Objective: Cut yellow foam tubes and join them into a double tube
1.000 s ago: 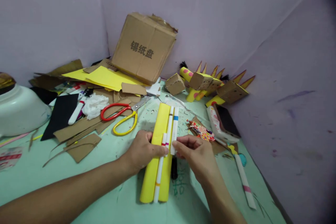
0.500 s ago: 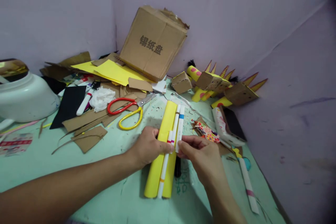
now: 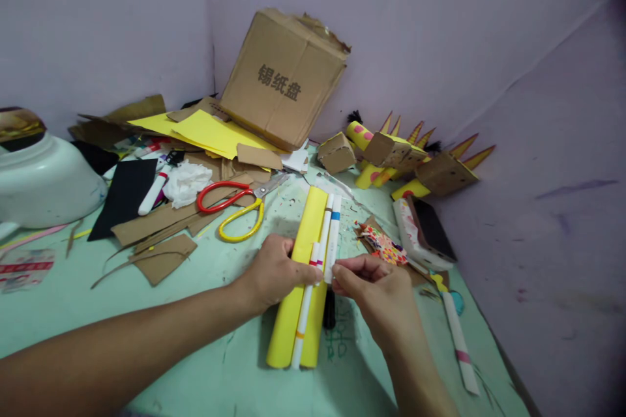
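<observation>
Both hands at the yellow sheet, white markers laid along it

You hold the yellow paper sheet with curled long sides [image 3: 285, 319] above the pale green bench [image 3: 220, 374]. Your left hand [image 3: 278, 272] clamps it, the thumb pressed over slim white markers with coloured bands [image 3: 304, 313]; its other fingers are largely hidden. Your right hand [image 3: 374, 283] has thumb and forefinger drawn together at the lower end of the white blue-banded marker [image 3: 333, 234]; whether they grip it, you cannot tell. Scissors with red and yellow handles [image 3: 259, 191] lie beyond your left hand, near the brown cardboard strips [image 3: 156, 225].
</observation>
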`<state>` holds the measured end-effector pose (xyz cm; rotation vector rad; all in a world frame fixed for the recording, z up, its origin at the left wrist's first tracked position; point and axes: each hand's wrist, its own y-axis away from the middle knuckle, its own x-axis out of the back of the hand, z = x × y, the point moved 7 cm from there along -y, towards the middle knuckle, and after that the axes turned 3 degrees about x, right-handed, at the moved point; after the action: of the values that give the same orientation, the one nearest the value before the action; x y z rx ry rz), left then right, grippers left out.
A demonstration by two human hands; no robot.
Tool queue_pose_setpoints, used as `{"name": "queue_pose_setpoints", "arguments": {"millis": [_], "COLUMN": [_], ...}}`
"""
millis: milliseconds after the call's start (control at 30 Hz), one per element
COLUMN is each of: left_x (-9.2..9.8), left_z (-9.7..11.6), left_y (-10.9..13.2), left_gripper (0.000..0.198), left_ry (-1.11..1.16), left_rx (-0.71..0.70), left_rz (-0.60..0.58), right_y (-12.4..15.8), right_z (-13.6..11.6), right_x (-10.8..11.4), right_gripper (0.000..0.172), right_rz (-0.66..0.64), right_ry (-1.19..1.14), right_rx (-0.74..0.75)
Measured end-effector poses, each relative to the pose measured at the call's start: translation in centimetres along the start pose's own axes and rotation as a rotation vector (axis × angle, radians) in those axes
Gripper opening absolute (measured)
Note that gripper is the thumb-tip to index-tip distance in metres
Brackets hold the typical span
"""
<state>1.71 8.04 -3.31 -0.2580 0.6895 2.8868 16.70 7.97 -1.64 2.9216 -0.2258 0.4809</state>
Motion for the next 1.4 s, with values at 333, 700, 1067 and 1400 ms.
{"name": "queue_pose_setpoints", "arguments": {"millis": [333,700,1067,1400], "left_x": [-0.02,0.08,-0.09,-0.13], "left_z": [0.06,0.00,-0.01,-0.11], "left_y": [-0.02,-0.05,-0.13,-0.23], "left_gripper": [0.009,0.011,0.016,0.018], "left_ry": [-0.010,-0.030,-0.019,0.018], "left_rx": [-0.006,-0.001,-0.009,-0.005], "left_rz": [-0.005,0.017,0.007,-0.002], "right_y": [-0.13,-0.14,-0.23,-0.13], "right_z": [0.32,-0.19,-0.19,0.05], "right_x": [-0.05,0.11,-0.48,-0.55], "right_gripper": [0.010,0.013,0.020,0.025], "right_rz": [-0.017,0.016,0.031,0.050], "right_ry": [-0.007,0.081,-0.028,-0.073], "right_rx": [-0.025,0.032,0.015,-0.029]}}
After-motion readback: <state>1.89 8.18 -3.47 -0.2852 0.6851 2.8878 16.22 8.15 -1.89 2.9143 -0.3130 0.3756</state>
